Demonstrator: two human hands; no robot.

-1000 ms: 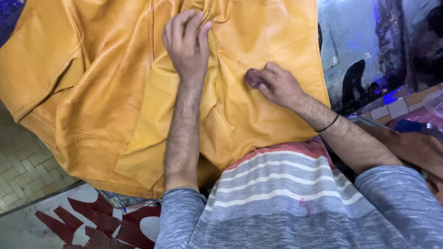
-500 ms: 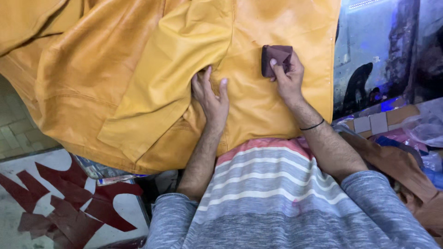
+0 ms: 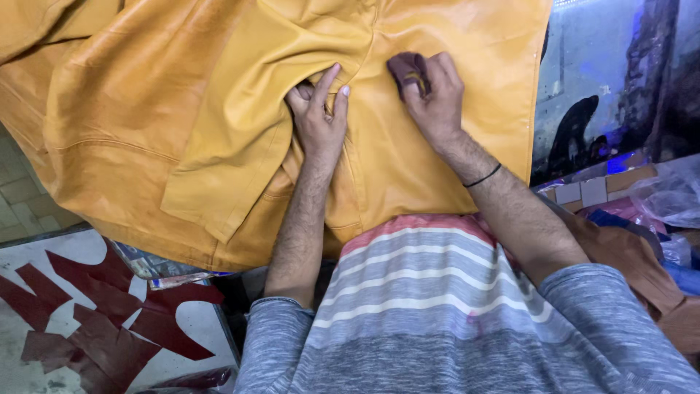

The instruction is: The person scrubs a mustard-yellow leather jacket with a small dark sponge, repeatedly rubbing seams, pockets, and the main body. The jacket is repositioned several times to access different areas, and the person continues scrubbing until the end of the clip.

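Yellow leather garment (image 3: 437,160) spread over the counter, filling the view from 9 to 2 o'clock; left hand (image 3: 319,117) flat on it at a fold, fingers (image 3: 326,79) extended, unclenched; right hand (image 3: 435,95) just beside at 1 o'clock, fingers clenched on a brown pad (image 3: 402,67) pressed against the leather.

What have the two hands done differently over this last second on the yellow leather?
The right hand, clutching a dark brown cloth, went up the yellow leather garment and then slid a little left toward the seam. The left hand dropped from a high flat press and now pins a fold beside it. The cloth stayed in the right hand and the garment stayed spread out.
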